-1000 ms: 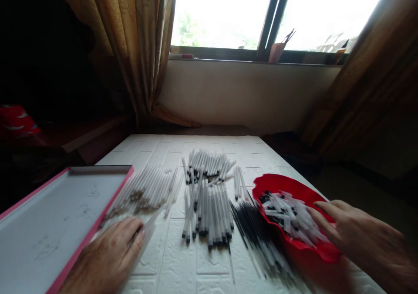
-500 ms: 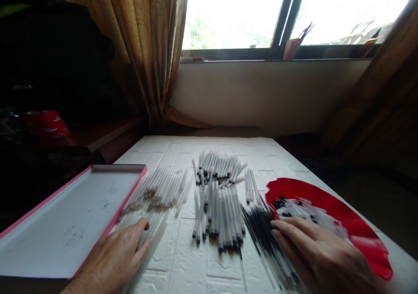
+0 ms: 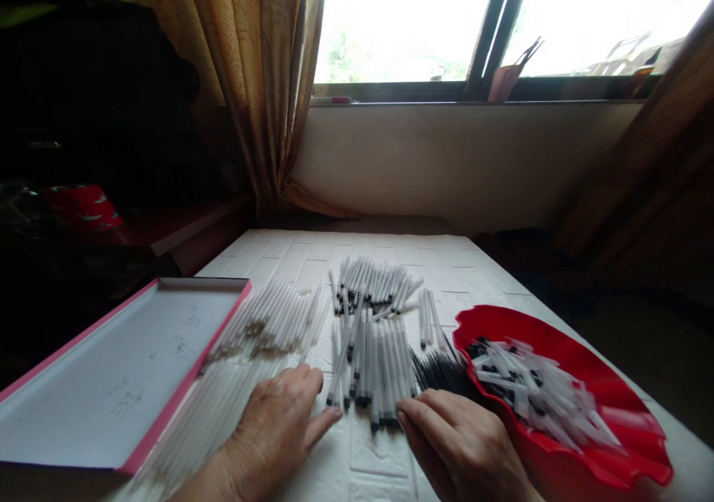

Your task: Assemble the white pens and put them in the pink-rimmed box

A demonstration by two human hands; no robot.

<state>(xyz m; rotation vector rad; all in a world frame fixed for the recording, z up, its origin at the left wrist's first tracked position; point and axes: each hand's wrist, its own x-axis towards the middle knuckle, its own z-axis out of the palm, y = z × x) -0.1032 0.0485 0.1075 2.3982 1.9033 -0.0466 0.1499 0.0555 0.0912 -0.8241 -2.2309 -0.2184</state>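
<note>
Where curtains (image 3: pixel 262 78) hang, white table (image 3: pixel 446 264).

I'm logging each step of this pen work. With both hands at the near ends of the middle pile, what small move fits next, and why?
Probably closing the right hand on one pen from the assembled pens: its fingertips already touch their near ends, the left hand lies flat beside them, and neither hand holds anything.

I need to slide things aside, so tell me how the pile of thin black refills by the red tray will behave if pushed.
The black refills look thin and round, so they would probably roll and fan apart. They seem light and possibly bendy. The right hand lies over their near ends.
</note>
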